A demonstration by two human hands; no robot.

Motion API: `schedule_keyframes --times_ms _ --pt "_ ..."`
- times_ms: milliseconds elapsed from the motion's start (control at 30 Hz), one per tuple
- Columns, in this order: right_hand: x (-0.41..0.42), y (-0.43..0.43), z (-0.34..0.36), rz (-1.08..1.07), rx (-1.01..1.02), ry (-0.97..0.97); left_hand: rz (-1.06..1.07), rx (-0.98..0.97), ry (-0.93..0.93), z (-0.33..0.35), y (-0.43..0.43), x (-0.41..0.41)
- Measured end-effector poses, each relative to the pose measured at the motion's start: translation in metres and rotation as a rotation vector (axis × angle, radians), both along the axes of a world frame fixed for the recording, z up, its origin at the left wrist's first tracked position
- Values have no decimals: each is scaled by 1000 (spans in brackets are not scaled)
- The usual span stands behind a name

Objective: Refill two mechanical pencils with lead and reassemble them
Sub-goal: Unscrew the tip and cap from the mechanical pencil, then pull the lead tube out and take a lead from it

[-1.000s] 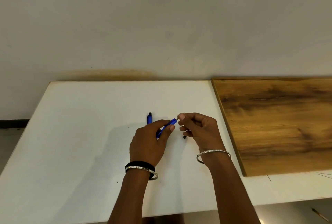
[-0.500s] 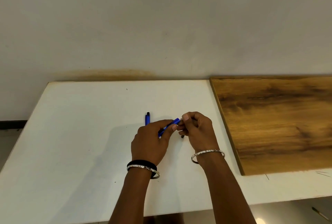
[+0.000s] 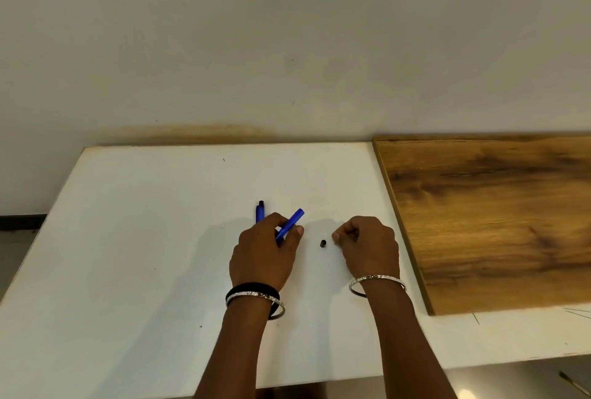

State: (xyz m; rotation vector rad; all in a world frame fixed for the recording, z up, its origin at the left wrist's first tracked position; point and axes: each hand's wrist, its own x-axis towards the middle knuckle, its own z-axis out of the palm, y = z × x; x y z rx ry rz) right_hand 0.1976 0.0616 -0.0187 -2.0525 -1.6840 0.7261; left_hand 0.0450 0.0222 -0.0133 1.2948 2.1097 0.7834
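A: Looking down from head height, what fills the view?

B: A white table [image 3: 134, 238] against a plain wall, with a brown wooden board [image 3: 499, 219] lying on its right part. Two bare forearms reach in from the bottom edge, a bangle on each wrist.

A: Where are the pencils?

B: The left hand [image 3: 263, 254] holds one blue pencil [image 3: 291, 223] pinched between thumb and fingers, its far end raised and slanting up to the right. That end looks uncapped. The second blue pencil [image 3: 259, 211] lies flat on the table just behind the left hand, black end pointing away, mostly hidden by the knuckles.

A: And the right hand?

B: The right hand [image 3: 367, 245] rests low over the table, fingers curled in with thumb and forefinger pressed together. I cannot tell whether they hold a lead; anything there is too thin to see. Just beside those fingertips, between the hands, a small black cap [image 3: 323, 243] sits on the table.

A: What would make this step go well?

B: My judgement: the barrel is open for lead. Keep the left hand steady with the open end tilted upward, feed the lead in gently without bending it, then pick up the cap, which could roll, and press it straight back on.
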Motion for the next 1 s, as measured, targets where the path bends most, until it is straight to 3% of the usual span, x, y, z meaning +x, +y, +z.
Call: schedule_keyframes --times_ms 333,1000 --pt "-6 3 11 -79 192 115 72 -157 98 -5 -2 -1" --pt "-20 2 4 71 102 161 35 -226 158 -8 2 8"
